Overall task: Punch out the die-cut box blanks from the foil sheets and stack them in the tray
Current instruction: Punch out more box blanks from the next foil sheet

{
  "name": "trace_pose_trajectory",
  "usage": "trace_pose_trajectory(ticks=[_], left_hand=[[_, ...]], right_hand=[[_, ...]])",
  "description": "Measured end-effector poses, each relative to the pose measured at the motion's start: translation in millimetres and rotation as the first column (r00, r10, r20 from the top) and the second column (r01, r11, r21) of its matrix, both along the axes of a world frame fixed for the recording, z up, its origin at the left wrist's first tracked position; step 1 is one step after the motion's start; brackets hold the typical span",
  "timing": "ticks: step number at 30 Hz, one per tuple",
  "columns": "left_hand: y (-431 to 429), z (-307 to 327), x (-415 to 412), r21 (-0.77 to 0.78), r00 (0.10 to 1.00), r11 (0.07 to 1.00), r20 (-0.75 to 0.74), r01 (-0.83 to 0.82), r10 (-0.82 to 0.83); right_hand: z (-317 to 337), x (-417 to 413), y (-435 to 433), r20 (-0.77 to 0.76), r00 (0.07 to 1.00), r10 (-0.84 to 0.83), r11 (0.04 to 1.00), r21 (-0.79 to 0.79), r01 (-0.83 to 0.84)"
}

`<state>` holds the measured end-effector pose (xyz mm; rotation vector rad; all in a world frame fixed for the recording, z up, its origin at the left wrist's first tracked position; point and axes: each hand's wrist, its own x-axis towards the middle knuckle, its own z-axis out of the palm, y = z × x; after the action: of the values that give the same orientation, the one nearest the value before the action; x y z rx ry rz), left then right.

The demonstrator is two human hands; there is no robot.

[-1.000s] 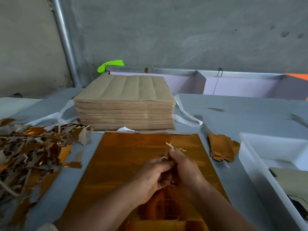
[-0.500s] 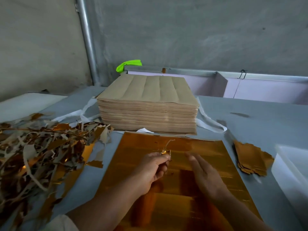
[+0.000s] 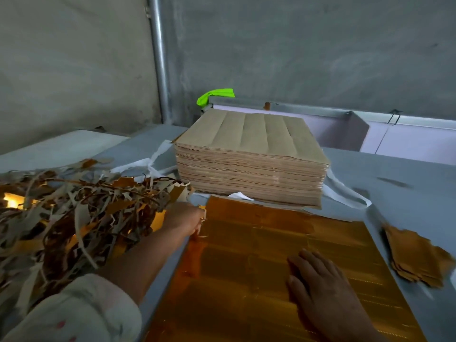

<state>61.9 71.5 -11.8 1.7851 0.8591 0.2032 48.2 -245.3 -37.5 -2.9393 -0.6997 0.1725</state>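
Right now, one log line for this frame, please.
left hand at left edge of foil sheet, beside scrap pile, grip unclear | right hand flat on foil sheet | punched blanks right of sheet

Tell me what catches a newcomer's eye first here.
The shiny gold foil sheet fills the near middle, with the right hand flat on it. Behind it stands a stack of brown sheets; to the left sprawls a heap of scraps, the left hand at its edge.
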Motion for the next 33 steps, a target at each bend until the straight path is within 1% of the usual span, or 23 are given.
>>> trace_pose_trajectory(ticks=[2,4,7,8,9,13,16,17,19,20,22,24,27,29,31,33], left_hand=[[19,-4,2,0.163,0.997,0.986,-0.071,-0.031,0.043],[36,-9,1,0.319,0.988,0.947,-0.134,-0.032,0.078],[51,-9,-4,0.538,0.961,0.842,-0.253,0.044,0.112],[52,-8,-5,0.584,0.954,0.808,-0.277,0.072,0.115],[53,-9,-4,0.624,0.958,0.778,-0.261,0.071,0.121],[38,-14,-1,0.712,0.995,0.701,-0.093,0.042,0.035],[23,-12,3,0.81,0.998,0.584,-0.025,0.053,-0.057],[21,-11,4,0.838,0.995,0.541,-0.027,0.075,-0.096],[17,-13,5,0.874,0.981,0.452,-0.122,0.178,-0.151],[17,-14,5,0.887,0.971,0.397,-0.191,0.234,-0.145],[19,-17,5,0.908,0.951,0.282,-0.295,0.31,-0.094],[25,-18,2,0.913,0.938,0.221,-0.347,0.343,-0.022],[38,-18,-6,0.899,0.911,0.214,-0.405,0.381,0.078],[44,-17,-8,0.893,0.907,0.256,-0.407,0.37,0.109],[43,-16,-8,0.892,0.921,0.305,-0.378,0.335,0.093],[37,-15,-6,0.896,0.943,0.327,-0.33,0.302,0.035]], right_hand=[[1,1,1,-0.002,1.0,-0.005,1.0,-0.007,0.005],[2,1,1,-0.002,1.0,-0.009,1.0,-0.015,0.009],[0,-1,1,0.001,1.0,-0.011,1.0,-0.018,0.011],[0,-1,1,0.002,1.0,-0.012,1.0,-0.015,0.012],[0,-1,1,0.0,1.0,-0.013,1.0,-0.012,0.013],[0,0,1,0.0,1.0,-0.013,1.0,-0.011,0.013],[-1,1,0,0.0,1.0,-0.011,1.0,-0.009,0.011],[-1,1,-1,0.002,1.0,-0.01,1.0,-0.013,0.01],[-2,1,-1,0.007,1.0,-0.006,1.0,-0.016,0.007],[-3,2,-1,0.01,1.0,-0.005,1.0,-0.014,0.006],[-4,2,-1,0.01,1.0,-0.002,1.0,-0.009,0.002],[-5,3,-2,0.015,1.0,0.002,1.0,-0.003,-0.002],[-8,4,-3,0.019,1.0,0.008,1.0,0.006,-0.008],[-9,5,-3,0.026,1.0,0.008,1.0,0.013,-0.008],[-10,6,-3,0.031,0.999,0.008,1.0,0.019,-0.008],[-11,5,-4,0.034,0.999,0.009,0.999,0.031,-0.01]])
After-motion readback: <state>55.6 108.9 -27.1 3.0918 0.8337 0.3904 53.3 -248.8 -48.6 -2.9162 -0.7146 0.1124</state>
